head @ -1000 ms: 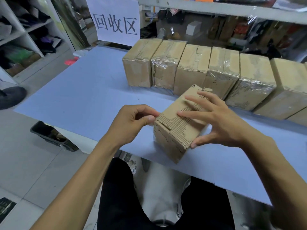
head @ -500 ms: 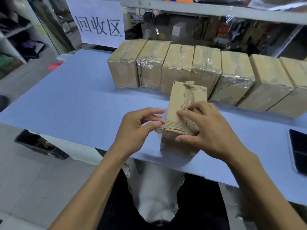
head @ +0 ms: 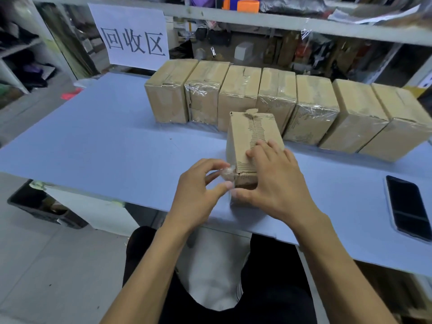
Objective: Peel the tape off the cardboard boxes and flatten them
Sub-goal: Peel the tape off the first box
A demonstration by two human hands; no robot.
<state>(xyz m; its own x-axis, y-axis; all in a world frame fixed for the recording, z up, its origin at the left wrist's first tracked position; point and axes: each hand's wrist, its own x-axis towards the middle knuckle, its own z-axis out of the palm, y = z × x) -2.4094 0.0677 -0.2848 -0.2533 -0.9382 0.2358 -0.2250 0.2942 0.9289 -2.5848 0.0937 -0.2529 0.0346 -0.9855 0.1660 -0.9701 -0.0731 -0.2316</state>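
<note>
Working at the blue table [head: 93, 141], you have seven taped boxes [head: 311, 108] waiting in the far row, none flattened. Your right hand [head: 278, 185] grips the near box [head: 243, 136], its top stripped to corrugation; your left hand [head: 198, 190] pinches a tape scrap [head: 228, 173] at its near left corner. The far sign [head: 131, 36] reads 回收区.

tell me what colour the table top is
The table top is pale blue, shown best in the head view.

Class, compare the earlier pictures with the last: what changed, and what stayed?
The box was turned from slanting to lengthwise. The left hand now pinches crumpled tape lifted off its near corner; the right hand slid to hold the near end. The row of taped boxes stayed put.
</note>
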